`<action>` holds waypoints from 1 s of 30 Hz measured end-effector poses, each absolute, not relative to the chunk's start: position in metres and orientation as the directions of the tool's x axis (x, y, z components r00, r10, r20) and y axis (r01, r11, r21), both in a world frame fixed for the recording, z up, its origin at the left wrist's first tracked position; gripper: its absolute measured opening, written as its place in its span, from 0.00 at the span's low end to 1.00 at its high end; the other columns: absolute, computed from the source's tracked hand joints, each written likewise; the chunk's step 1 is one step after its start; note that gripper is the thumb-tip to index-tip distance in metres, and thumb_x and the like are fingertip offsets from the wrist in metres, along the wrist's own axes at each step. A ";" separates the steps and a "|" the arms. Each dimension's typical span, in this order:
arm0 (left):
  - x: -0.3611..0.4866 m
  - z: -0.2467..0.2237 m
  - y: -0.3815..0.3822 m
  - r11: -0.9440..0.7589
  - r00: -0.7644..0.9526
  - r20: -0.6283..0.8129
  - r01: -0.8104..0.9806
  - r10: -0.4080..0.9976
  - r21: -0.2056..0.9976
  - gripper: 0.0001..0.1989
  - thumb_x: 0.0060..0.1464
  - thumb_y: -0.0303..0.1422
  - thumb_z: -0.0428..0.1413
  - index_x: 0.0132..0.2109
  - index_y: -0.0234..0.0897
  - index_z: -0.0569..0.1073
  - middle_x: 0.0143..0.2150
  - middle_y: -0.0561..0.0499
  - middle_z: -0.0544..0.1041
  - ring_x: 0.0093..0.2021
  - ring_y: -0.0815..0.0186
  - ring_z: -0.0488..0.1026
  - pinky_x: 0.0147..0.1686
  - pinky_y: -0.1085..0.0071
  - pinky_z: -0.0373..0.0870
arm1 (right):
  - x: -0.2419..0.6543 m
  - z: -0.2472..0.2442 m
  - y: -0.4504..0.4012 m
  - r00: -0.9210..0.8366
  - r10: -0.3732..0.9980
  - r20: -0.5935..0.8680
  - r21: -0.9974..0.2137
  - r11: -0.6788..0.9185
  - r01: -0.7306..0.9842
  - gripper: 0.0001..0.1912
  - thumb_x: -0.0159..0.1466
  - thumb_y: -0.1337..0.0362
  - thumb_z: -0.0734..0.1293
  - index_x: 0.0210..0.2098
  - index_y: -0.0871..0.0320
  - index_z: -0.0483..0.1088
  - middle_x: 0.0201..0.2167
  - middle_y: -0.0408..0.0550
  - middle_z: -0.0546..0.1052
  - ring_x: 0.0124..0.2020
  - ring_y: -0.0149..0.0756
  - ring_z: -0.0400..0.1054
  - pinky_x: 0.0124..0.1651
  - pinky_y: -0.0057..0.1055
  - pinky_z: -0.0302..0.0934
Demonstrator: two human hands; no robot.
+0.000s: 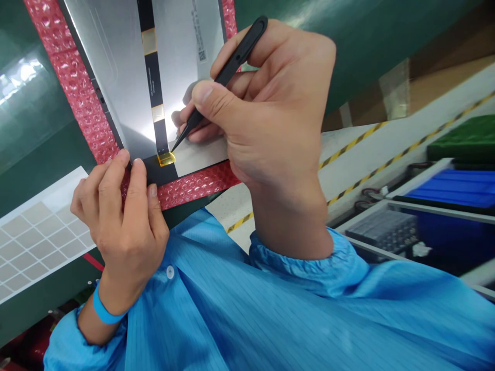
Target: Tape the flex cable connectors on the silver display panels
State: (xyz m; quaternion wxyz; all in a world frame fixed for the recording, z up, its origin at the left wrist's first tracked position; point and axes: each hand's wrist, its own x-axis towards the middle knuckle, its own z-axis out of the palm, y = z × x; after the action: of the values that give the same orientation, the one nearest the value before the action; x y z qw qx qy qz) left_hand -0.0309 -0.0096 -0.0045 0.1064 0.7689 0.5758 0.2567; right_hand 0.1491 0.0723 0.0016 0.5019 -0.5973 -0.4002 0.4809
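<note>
Just between both hands (124, 216) (270, 118), gold tab (166, 158) at tweezers (220, 82) tip.

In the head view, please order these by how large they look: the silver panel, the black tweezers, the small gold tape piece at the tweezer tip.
1. Silver panel, by far the largest.
2. Black tweezers.
3. Gold tape piece, the smallest.

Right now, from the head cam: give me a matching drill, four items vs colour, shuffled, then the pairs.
Items:
1. tweezers
2. bubble wrap
3. wristband
4. tape piece

Colours:
A. gold
B. blue
C. black
D. red

Pairs: 1-C, 2-D, 3-B, 4-A.

The right hand holds the tweezers, tip near the tape piece; the left hand presses the panel corner.
</note>
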 end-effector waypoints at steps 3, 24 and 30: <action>-0.031 -0.004 -0.010 -0.301 0.191 0.265 0.827 0.945 0.476 0.21 0.71 0.29 0.56 0.67 0.43 0.76 0.69 0.39 0.77 0.69 0.43 0.72 0.68 0.36 0.65 | 0.148 0.001 0.073 0.225 0.962 -0.153 -0.988 -0.155 -0.010 0.14 0.66 0.66 0.75 0.31 0.48 0.67 0.28 0.41 0.77 0.34 0.41 0.80 0.25 0.31 0.73; -0.026 0.002 -0.010 -0.217 0.148 0.193 0.886 0.970 0.409 0.18 0.74 0.32 0.53 0.63 0.48 0.80 0.69 0.43 0.78 0.70 0.46 0.74 0.71 0.33 0.62 | 0.145 -0.004 0.072 0.258 0.966 -0.022 -0.997 -0.004 -0.071 0.14 0.65 0.80 0.72 0.33 0.55 0.69 0.24 0.39 0.75 0.28 0.37 0.80 0.21 0.27 0.69; -0.025 0.001 -0.011 -0.206 0.134 0.193 0.884 0.972 0.421 0.17 0.73 0.31 0.54 0.63 0.47 0.80 0.68 0.43 0.79 0.70 0.46 0.74 0.71 0.33 0.62 | 0.146 -0.005 0.070 0.249 0.967 -0.060 -0.990 -0.026 -0.138 0.13 0.68 0.79 0.71 0.34 0.54 0.70 0.26 0.41 0.78 0.29 0.39 0.80 0.21 0.28 0.69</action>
State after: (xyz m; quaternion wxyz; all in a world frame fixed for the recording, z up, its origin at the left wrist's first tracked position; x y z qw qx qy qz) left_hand -0.0252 -0.0111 0.0012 0.1028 0.7461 0.6218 0.2150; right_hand 0.1461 0.0701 -0.0055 0.5812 -0.5356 -0.3866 0.4753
